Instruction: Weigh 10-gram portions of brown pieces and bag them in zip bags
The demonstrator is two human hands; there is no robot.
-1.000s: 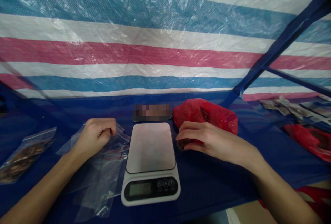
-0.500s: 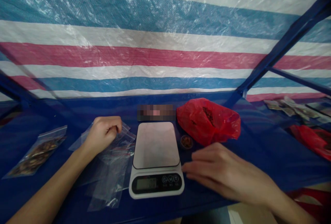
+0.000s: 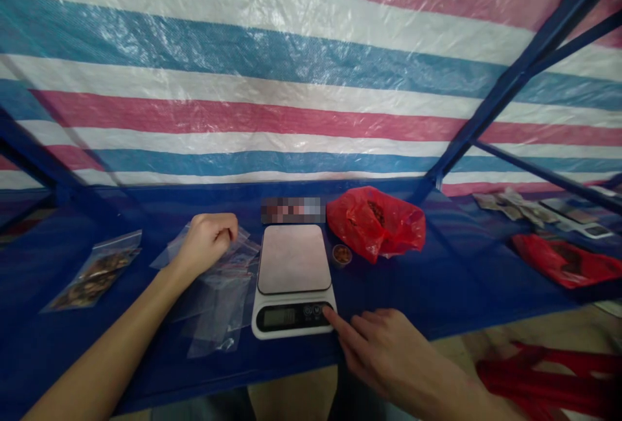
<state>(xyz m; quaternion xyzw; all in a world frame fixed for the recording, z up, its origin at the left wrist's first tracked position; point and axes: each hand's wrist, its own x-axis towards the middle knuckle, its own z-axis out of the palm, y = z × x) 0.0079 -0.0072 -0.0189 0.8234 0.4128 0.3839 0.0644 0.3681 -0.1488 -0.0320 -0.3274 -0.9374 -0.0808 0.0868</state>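
A white digital kitchen scale (image 3: 295,259) stands in the middle of the blue surface, its plate bare and its display too blurred to read. My right hand (image 3: 386,350) holds nothing; its index finger reaches out to the rightmost button on the panel, with the other fingers partly bent. To the left, my left hand (image 3: 208,239) rests in a loose fist over the clear zip bags (image 3: 221,307), and nothing shows in its fingers. Beside the plate's right edge sits a small round cup (image 3: 342,254) of brown pieces. A red plastic bag (image 3: 379,223) with dark contents lies behind it.
At the left lies a filled zip bag (image 3: 94,275) of brown dried pieces. Farther right are another red bag (image 3: 566,259), several small packets (image 3: 515,206) and a second scale (image 3: 578,217). Blue metal bars (image 3: 486,103) slant before the striped sheet. A red stool (image 3: 549,375) stands below.
My right hand has moved from beside the scale to its button panel, with the index finger now stretched out. My left hand stays in its fist over the bags. The view has shifted slightly.
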